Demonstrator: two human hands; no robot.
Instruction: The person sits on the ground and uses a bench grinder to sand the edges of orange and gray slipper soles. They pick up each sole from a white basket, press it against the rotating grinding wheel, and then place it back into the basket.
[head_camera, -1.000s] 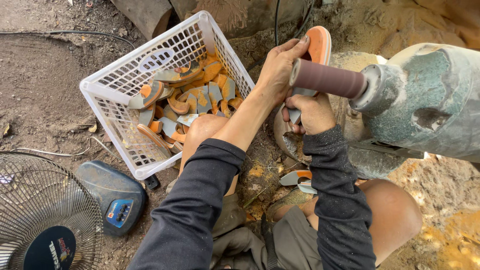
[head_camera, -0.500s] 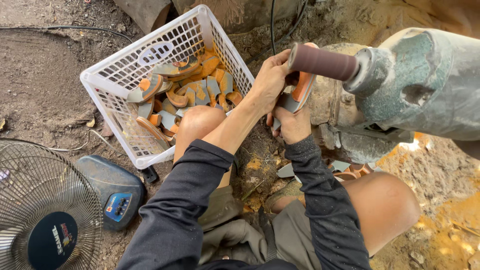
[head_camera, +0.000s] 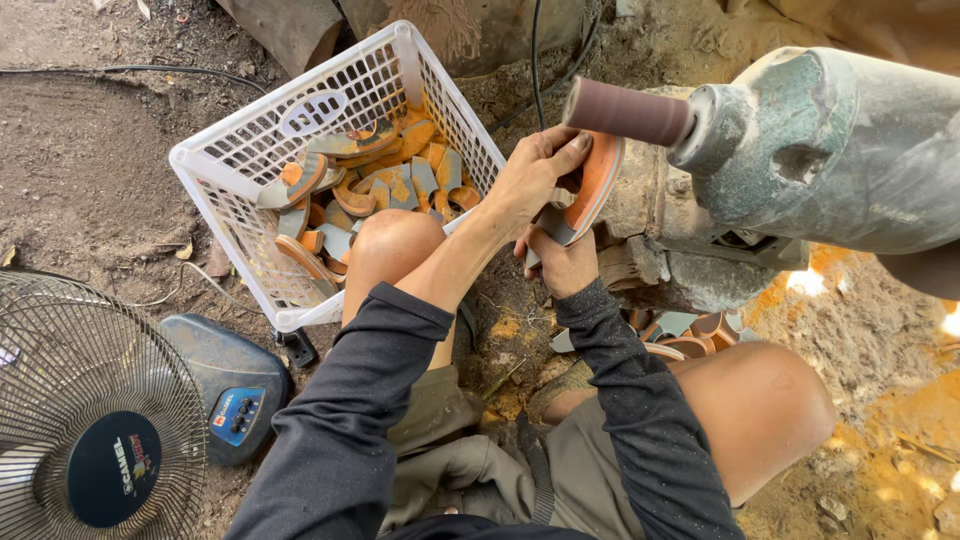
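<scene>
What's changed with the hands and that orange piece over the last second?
Both hands, left hand and right hand, kept hold of the orange curved piece and brought it down from above the sanding drum to just beneath it. The white basket of pieces and the fan stayed put.

Orange shoe sole (head_camera: 592, 188): flat, elongated piece with orange face and grey edge layer. Position: upper centre of frame, just below the brown sanding drum (head_camera: 628, 111) of the grey-green motor. Pose: tilted, long axis running from upper right to lower left, orange face turned right. State: gripped at both ends, upper end touching or just under the drum; exact contact not discernible.
</scene>
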